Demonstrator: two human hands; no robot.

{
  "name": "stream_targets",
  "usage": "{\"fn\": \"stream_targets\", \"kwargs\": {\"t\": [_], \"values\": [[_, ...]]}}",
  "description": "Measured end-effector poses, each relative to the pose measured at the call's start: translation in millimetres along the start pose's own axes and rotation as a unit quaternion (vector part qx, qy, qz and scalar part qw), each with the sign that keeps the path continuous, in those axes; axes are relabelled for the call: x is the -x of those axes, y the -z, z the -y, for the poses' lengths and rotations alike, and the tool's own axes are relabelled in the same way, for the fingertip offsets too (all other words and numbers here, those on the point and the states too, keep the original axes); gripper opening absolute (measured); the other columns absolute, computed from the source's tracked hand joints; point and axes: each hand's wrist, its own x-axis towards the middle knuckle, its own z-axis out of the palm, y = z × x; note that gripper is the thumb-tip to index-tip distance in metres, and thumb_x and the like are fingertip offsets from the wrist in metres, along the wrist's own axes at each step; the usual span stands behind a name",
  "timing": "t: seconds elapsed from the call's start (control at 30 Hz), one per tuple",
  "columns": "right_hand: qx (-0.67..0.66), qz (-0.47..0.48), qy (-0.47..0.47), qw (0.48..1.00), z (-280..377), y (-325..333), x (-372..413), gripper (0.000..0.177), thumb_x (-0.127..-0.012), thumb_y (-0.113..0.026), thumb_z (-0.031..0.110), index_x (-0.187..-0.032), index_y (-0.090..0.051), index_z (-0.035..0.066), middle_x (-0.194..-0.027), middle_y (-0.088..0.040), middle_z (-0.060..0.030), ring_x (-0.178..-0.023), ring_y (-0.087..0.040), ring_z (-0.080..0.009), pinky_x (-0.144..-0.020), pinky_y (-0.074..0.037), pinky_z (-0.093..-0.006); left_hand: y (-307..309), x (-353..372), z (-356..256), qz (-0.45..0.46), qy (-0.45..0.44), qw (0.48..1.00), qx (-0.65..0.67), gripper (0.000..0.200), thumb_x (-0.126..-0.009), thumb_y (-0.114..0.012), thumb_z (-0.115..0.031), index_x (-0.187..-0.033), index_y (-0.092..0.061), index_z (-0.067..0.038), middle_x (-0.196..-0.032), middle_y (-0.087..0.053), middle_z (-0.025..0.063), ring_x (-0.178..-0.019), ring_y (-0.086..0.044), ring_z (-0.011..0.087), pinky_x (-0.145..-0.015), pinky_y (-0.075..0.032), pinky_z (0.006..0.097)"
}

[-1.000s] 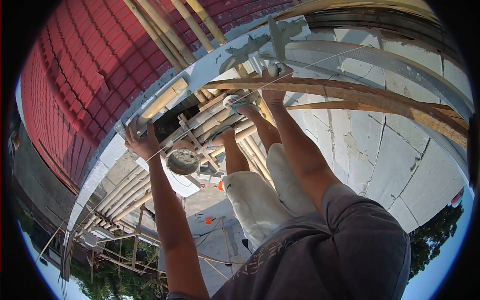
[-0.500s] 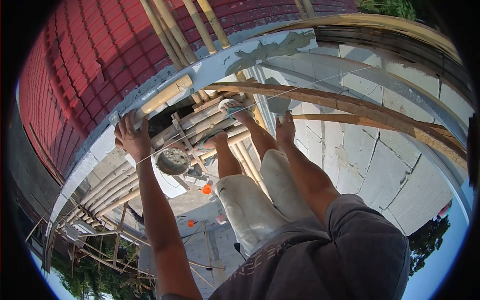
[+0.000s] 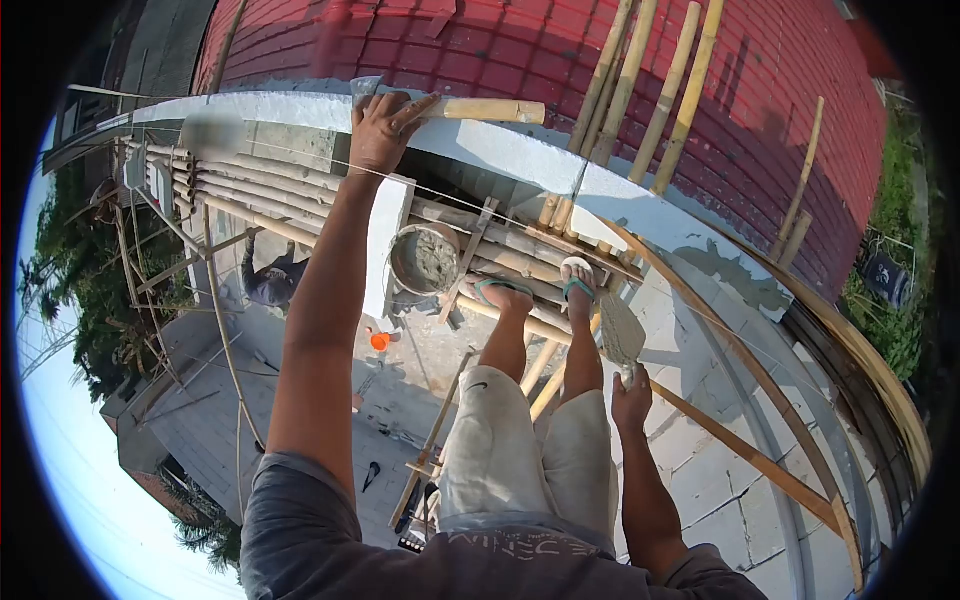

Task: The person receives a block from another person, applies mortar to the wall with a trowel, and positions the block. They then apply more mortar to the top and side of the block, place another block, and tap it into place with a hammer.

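Two tools at once, one per side? Which is where, and how do they handle?

Yep. My right grip (image 3: 632, 400) is clenched on the handle of a trowel (image 3: 623, 332), out beside my right leg with the blade pointing away from me. Blade looks grey and coated, can't tell how thickly. I'd call it light and stiff, but wet stuff on top would make it nose-heavy and could slide off if it tips. Best hold is close up, where handle meets blade.

And the left?

My left grip (image 3: 380, 132) is on a hatchet-like tool (image 3: 490, 111) lying along the top of the white wall (image 3: 490, 152). Fingers are over the end by the metal head. Honestly can't tell if they're closed around it or just resting. Handle's fat and looks like pale wood or bamboo, so stiff and probably not too slippery dry. I'd guess the weight sits in the head: hold near it to keep the thing steady, further down the handle for more swing.

What about the mortar?

That's in the round bucket (image 3: 396, 270) below, near the bamboo poles (image 3: 265, 190), neither grip on it. Soft, wet-looking mix, so I'd expect it to be heavy. Two hands under the rim for that one, imo.
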Motion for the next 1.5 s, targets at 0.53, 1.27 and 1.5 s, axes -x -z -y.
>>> {"fn": "stream_targets", "kwargs": {"t": [0.53,1.27,1.5], "values": [[-0.077,0.169,0.079,0.979,98.8,-24.5,-16.0,0.055,-0.088,-0.073,0.032,-0.126,-0.053,-0.003,-0.115,-0.063,-0.0267,-0.106,-0.061,-0.0447,-0.093,-0.049,-0.0480,9.7,33.4,121.7,0.036,0.133,0.979,0.148,0.054,-0.089,-0.070,-0.020,-0.141,-0.054,-0.024,-0.132,-0.060,0.0120,-0.121,-0.058,0.0324,-0.104,-0.047,0.0403],[0.317,0.283,0.301,0.854,286.8,-175.8,-118.4,0.060,-0.095,-0.051,0.050,-0.143,-0.051,0.014,-0.125,-0.064,-0.0241,-0.118,-0.059,-0.0429,-0.099,-0.047,-0.0488,36.8,375.5,-469.7,0.280,0.630,0.530,0.493,0.092,-0.082,-0.072,-0.053,-0.153,-0.034,-0.007,-0.157,-0.022,0.0302,-0.140,-0.034,0.0476,-0.113,-0.035,0.0478],[0.404,0.267,0.374,0.791,323.9,-331.3,-143.0,0.042,-0.093,-0.055,0.035,-0.128,-0.062,0.011,-0.121,-0.067,-0.0186,-0.113,-0.064,-0.0347,-0.092,-0.053,-0.0479,29.6,330.6,-493.6,0.296,0.693,0.544,0.369,0.080,-0.078,-0.072,-0.053,-0.148,-0.045,-0.027,-0.156,-0.029,0.0133,-0.126,-0.042,0.0450,-0.098,-0.049,0.0494]]}}
